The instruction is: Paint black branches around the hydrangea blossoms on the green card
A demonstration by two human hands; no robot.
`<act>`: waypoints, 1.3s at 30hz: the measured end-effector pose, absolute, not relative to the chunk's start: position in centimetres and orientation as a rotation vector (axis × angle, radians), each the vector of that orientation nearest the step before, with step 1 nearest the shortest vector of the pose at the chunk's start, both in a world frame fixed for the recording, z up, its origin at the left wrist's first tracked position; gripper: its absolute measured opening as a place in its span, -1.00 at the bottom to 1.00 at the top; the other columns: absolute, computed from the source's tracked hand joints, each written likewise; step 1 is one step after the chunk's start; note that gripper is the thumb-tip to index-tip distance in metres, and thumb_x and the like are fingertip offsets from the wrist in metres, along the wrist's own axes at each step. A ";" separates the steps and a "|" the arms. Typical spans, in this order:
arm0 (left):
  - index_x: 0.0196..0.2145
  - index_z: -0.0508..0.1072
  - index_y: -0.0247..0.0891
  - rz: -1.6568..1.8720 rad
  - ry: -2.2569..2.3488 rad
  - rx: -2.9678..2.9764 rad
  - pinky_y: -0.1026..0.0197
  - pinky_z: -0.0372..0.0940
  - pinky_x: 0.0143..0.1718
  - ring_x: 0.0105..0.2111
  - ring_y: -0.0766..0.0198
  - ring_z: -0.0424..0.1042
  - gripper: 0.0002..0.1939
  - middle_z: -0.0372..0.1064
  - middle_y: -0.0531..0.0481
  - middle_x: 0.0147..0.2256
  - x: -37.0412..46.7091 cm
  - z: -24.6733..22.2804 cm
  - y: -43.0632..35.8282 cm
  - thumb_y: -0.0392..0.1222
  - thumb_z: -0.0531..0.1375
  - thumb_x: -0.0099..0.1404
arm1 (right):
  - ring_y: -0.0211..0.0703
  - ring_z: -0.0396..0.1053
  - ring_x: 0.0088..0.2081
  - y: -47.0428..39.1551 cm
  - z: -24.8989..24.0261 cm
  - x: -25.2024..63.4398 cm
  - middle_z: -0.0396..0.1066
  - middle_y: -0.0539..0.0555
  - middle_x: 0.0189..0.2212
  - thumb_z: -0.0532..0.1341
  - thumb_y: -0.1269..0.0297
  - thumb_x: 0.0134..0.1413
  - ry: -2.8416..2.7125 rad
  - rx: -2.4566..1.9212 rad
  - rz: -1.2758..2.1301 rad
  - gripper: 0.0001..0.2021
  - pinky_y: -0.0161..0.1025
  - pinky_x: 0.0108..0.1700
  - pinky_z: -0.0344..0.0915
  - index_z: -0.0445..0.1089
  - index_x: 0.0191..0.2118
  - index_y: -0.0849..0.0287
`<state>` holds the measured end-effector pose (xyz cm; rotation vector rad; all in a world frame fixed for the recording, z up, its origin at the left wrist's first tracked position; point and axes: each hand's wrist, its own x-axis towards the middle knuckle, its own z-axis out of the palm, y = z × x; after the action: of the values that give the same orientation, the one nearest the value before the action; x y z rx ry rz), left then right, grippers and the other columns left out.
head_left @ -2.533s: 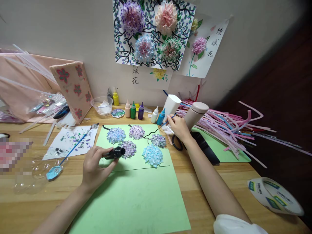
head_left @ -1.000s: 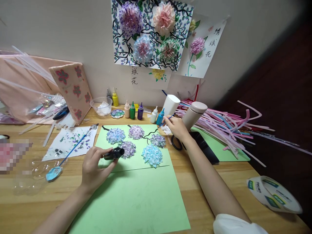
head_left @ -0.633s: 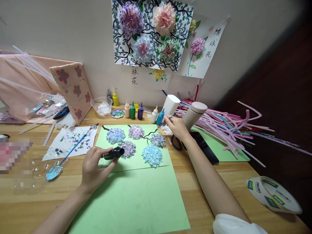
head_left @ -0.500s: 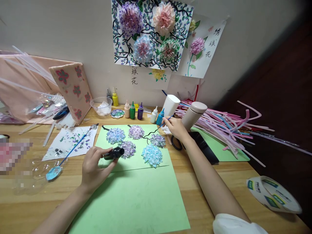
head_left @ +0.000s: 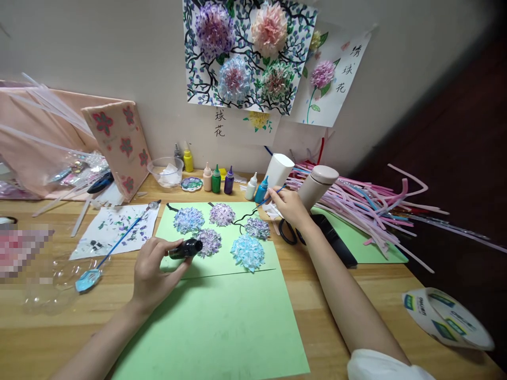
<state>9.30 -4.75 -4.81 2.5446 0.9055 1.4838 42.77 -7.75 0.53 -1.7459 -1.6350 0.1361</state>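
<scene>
My left hand (head_left: 152, 272) is closed around a small black paint bottle (head_left: 182, 250), tilted with its open mouth toward the right, above the green paper (head_left: 222, 322). Between the fingers of my right hand (head_left: 289, 207) is a thin blue paintbrush (head_left: 273, 197), its tip near the paper's upper right corner. Fluffy paper flowers lie on the sheet: a blue one (head_left: 188, 219), a pink-purple one (head_left: 222, 214), a purple one (head_left: 209, 242), a grey-purple one (head_left: 257, 228) and a light blue one (head_left: 247, 252). Black branch lines (head_left: 244, 218) run between some of them.
Paint bottles (head_left: 216, 179) line the back of the table, beside a clear bowl (head_left: 165, 173). A grey tumbler (head_left: 317, 186), black scissors (head_left: 288, 231) and pink pipe cleaners (head_left: 364, 206) lie at the right. A tape roll (head_left: 447, 319) sits front right; a paint-spotted sheet (head_left: 113, 232) lies left.
The view has shifted very slightly. Both hands keep nearly the same place, with the black bottle and the brush still held.
</scene>
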 end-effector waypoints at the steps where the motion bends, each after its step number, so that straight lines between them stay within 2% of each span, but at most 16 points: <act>1: -0.23 0.38 -0.24 1.483 0.905 2.545 0.23 0.20 -0.43 -0.48 0.30 0.25 -0.69 0.30 0.06 -0.47 9.3 -4.8 -4.7 -0.27 0.29 0.03 | -0.17 0.42 -0.39 -7.8 0.5 42.7 0.47 0.05 -0.49 -0.04 0.20 0.22 -1.644 -1.736 0.153 -0.65 -0.31 -0.28 0.21 0.37 -0.48 0.16; 5: -0.23 0.38 -0.23 1.488 0.905 2.540 0.23 0.20 -0.44 -0.48 0.30 0.25 -0.69 0.30 0.06 -0.47 9.3 -4.9 -4.7 -0.26 0.29 0.03 | -0.14 0.41 -0.39 -7.7 0.3 42.8 0.46 0.06 -0.51 -0.01 0.18 0.20 -1.662 -1.728 0.171 -0.65 -0.29 -0.28 0.21 0.36 -0.51 0.16; 10: -0.22 0.37 -0.23 1.479 0.895 2.537 0.23 0.20 -0.43 -0.47 0.30 0.25 -0.68 0.29 0.05 -0.46 9.4 -4.9 -4.8 -0.28 0.30 0.03 | -0.13 0.40 -0.38 -8.1 1.4 42.0 0.45 0.07 -0.49 0.00 0.10 0.20 -1.555 -1.648 0.131 -0.65 -0.25 -0.26 0.22 0.39 -0.45 0.16; 14: -0.21 0.35 -0.23 1.459 0.907 2.532 0.23 0.20 -0.42 -0.44 0.29 0.24 -0.68 0.28 0.04 -0.44 9.5 -5.0 -4.9 -0.30 0.29 0.04 | -0.19 0.37 -0.43 -9.0 3.4 39.0 0.42 0.04 -0.49 -0.01 0.10 0.22 -1.328 -1.309 0.388 -0.67 -0.26 -0.35 0.24 0.37 -0.39 0.15; 17: -0.20 0.35 -0.23 1.442 0.933 2.517 0.22 0.20 -0.41 -0.43 0.28 0.24 -0.68 0.28 0.04 -0.43 9.5 -5.1 -5.1 -0.31 0.27 0.05 | -0.22 0.35 -0.41 -10.2 4.9 36.0 0.40 0.04 -0.42 -0.04 0.13 0.24 -1.323 -1.117 0.612 -0.70 -0.26 -0.35 0.25 0.36 -0.32 0.12; 25: -0.24 0.35 -0.22 1.404 1.020 2.494 0.22 0.19 -0.41 -0.41 0.28 0.24 -0.72 0.25 0.03 -0.43 9.5 -5.0 -5.6 -0.29 0.25 0.04 | -0.24 0.32 -0.33 -13.5 6.2 32.1 0.35 0.02 -0.40 -0.05 0.26 0.27 -1.699 -1.162 0.419 -0.73 -0.26 -0.28 0.24 0.35 -0.34 0.13; 32: -0.25 0.35 -0.21 1.415 1.012 2.499 0.24 0.20 -0.42 -0.42 0.30 0.25 -0.73 0.24 0.06 -0.44 9.4 -4.9 -5.7 -0.29 0.26 0.04 | -0.22 0.30 -0.36 -13.8 6.2 30.9 0.36 0.04 -0.43 -0.04 0.37 0.23 -2.016 -1.133 0.183 -0.82 -0.26 -0.29 0.21 0.30 -0.28 0.16; 39: -0.24 0.39 -0.19 1.414 1.036 2.515 0.23 0.22 -0.44 -0.43 0.29 0.27 -0.72 0.27 0.05 -0.45 9.4 -4.8 -5.6 -0.31 0.23 0.02 | -0.21 0.28 -0.38 -14.1 6.8 30.6 0.37 0.04 -0.43 -0.04 0.38 0.24 -2.051 -1.175 0.160 -0.82 -0.26 -0.31 0.20 0.29 -0.28 0.17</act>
<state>9.45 -5.61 -4.83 2.5151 1.0364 1.4144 30.64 -14.10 6.77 -1.1753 -2.0509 0.1604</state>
